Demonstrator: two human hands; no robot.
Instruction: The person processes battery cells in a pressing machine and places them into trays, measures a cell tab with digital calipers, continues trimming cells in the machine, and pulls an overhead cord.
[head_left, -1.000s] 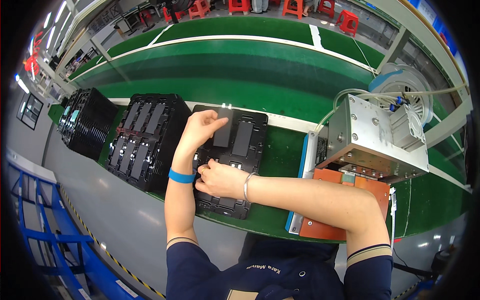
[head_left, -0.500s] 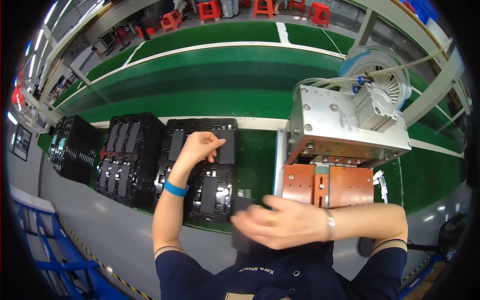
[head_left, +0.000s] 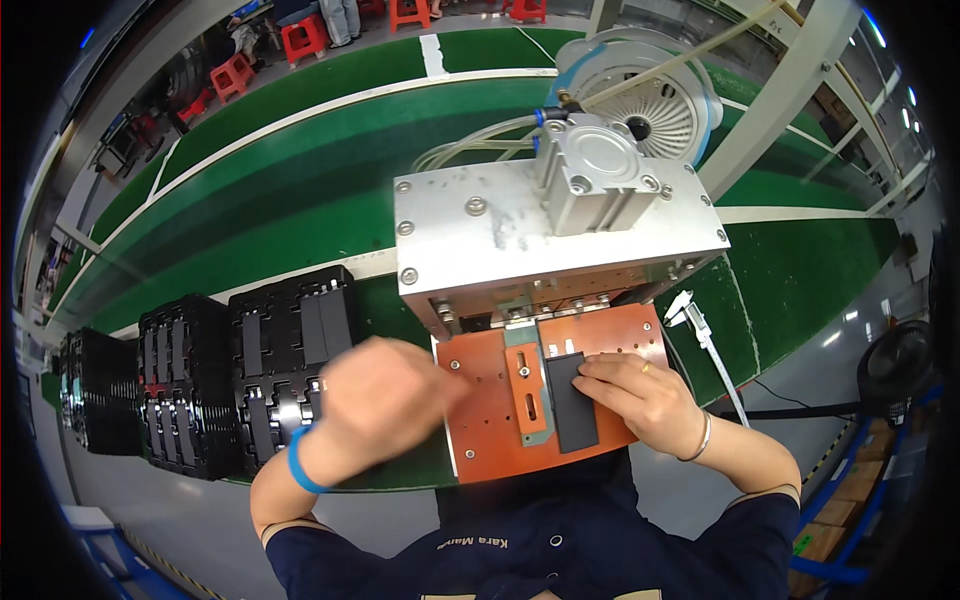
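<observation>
My right hand (head_left: pixel 645 395) has its fingers on the right side of a flat dark pouch cell (head_left: pixel 575 410) with two silvery tabs at its far end. The cell lies on an orange fixture plate (head_left: pixel 480 400), just right of a raised slotted orange block (head_left: pixel 522 370). Blurred by motion, my left hand (head_left: pixel 385 400) is over the plate's left edge, between it and the nearest black tray (head_left: pixel 285 375). Its fingers are too smeared to read. Similar cells (head_left: pixel 325 330) lie in that tray.
A silver metal press (head_left: pixel 530 220) with an air cylinder and hoses stands behind the plate. A caliper (head_left: pixel 705 340) lies to its right. Stacked black trays (head_left: pixel 185 400) stand at the left. Behind the press are a white ribbed wheel (head_left: pixel 640 110) and a slanting frame post (head_left: pixel 780 120).
The view has swung right toward the press. My right hand has brought the dark pouch cell onto the orange plate. My left hand has left the tray and moved toward the plate.
</observation>
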